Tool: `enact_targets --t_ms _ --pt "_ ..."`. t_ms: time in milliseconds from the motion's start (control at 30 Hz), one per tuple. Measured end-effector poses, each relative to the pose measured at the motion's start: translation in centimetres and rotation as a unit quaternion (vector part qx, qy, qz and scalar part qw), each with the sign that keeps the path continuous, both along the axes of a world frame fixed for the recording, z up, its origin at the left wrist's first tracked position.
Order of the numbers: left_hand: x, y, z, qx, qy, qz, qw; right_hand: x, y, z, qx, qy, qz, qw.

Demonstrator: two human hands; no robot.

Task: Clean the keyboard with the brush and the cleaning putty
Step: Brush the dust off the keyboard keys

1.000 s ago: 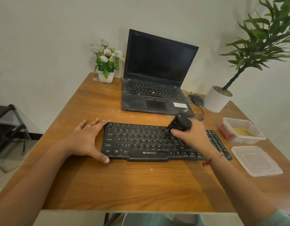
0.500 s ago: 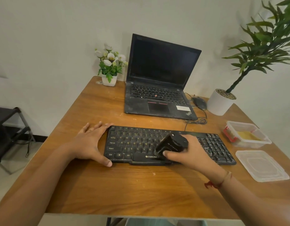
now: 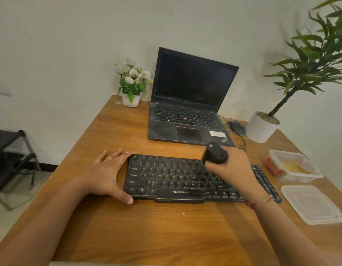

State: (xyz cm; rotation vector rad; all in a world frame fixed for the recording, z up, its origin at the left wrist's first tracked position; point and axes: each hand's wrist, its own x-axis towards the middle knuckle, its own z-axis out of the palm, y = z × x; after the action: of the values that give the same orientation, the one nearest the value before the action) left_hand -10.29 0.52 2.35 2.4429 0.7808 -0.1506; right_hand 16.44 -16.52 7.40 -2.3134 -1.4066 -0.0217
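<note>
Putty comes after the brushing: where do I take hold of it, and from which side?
From straight above, I'd judge. The yellow putty lies low in the open tub, whose walls block any side approach; the lid is already off, beside it. Pinch the middle of the mass. The right hand is nearest but holds the brush.

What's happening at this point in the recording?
A person is brushing a black keyboard on a wooden table. The right hand grips a black brush and holds it over the upper rows of keys, right of centre. The left hand lies open against the keyboard's left end, bracing it. What looks like the yellowish cleaning putty sits in an open clear container to the right, with its lid beside it.
</note>
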Motion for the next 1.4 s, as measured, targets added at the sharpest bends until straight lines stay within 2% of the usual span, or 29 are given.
enact_targets --t_ms 67,100,167,233,267,367,467,600,633,667,733,767,867,967,1000,1133,1200,1300,1333,1400 --pt "0.0 0.0 0.1 0.001 0.0 0.003 1.0 0.5 0.4 -0.1 0.018 0.026 -0.043 0.999" --pt "0.0 -0.1 0.0 -0.001 0.0 0.004 1.0 0.0 0.4 -0.6 -0.004 0.046 -0.039 0.998" --pt "0.0 0.0 -0.1 -0.001 0.001 0.003 1.0 -1.6 0.2 -1.5 -0.048 0.083 0.022 0.995" --pt "0.1 0.1 -0.3 0.005 -0.002 -0.001 1.0 -2.8 0.1 -1.0 -0.047 0.155 0.07 0.984" --pt "0.1 0.2 -0.4 0.01 -0.006 -0.003 1.0 -2.7 0.1 -0.7 -0.044 0.158 0.077 0.983" --pt "0.0 0.7 -1.1 0.028 -0.009 -0.007 1.0 -1.9 0.5 -0.6 -0.034 0.028 0.029 0.999" --pt "0.1 0.8 -1.6 0.034 -0.008 -0.008 0.999 -3.3 -0.1 -1.5 -0.02 0.033 0.019 0.999" --pt "0.1 0.8 -1.5 0.036 -0.012 0.0 0.999 -6.3 -1.2 -1.5 -0.012 0.182 0.115 0.977" --pt "0.1 0.8 -1.5 0.036 -0.013 0.002 0.999 -6.4 -1.2 -1.2 0.001 0.168 0.117 0.979" --pt "0.1 0.7 -1.5 0.034 -0.015 0.005 0.999 -6.0 -1.1 -1.1 0.023 0.116 0.101 0.988" --pt "0.1 0.6 -1.5 0.031 -0.017 0.009 0.999 -5.3 -0.9 -1.0 0.063 0.025 0.041 0.997" --pt "0.1 0.6 -1.5 0.03 -0.017 0.009 0.999 -5.3 -0.9 -1.1 0.072 0.01 0.018 0.997" --pt "0.1 0.6 -1.4 0.023 -0.016 0.008 1.0 -7.4 -1.0 -2.3 0.046 0.043 0.053 0.997" --pt "0.1 0.6 -1.3 0.02 -0.015 0.007 1.0 -8.7 -0.8 -2.3 0.012 0.195 0.121 0.973" --pt "0.1 0.6 -1.4 0.025 -0.016 0.005 1.0 -8.3 -0.7 -2.1 0.015 0.204 0.119 0.972" --pt "0.0 0.8 -1.9 0.037 -0.023 0.007 0.999 -5.4 -0.6 -1.4 0.075 0.131 0.002 0.989" --pt "0.1 1.1 -2.2 0.042 -0.024 0.002 0.999 -5.7 -0.6 -1.6 0.066 0.067 -0.015 0.995" --pt "0.2 1.5 -2.6 0.043 -0.021 0.004 0.999 -9.2 -0.2 -2.1 0.028 0.001 0.055 0.998" --pt "0.2 1.5 -2.8 0.043 -0.022 0.005 0.999 -10.5 0.1 -2.3 0.026 0.01 0.083 0.996" --pt "0.3 1.5 -3.0 0.053 -0.028 0.004 0.998 -12.6 0.9 -2.3 0.027 0.086 0.127 0.988"
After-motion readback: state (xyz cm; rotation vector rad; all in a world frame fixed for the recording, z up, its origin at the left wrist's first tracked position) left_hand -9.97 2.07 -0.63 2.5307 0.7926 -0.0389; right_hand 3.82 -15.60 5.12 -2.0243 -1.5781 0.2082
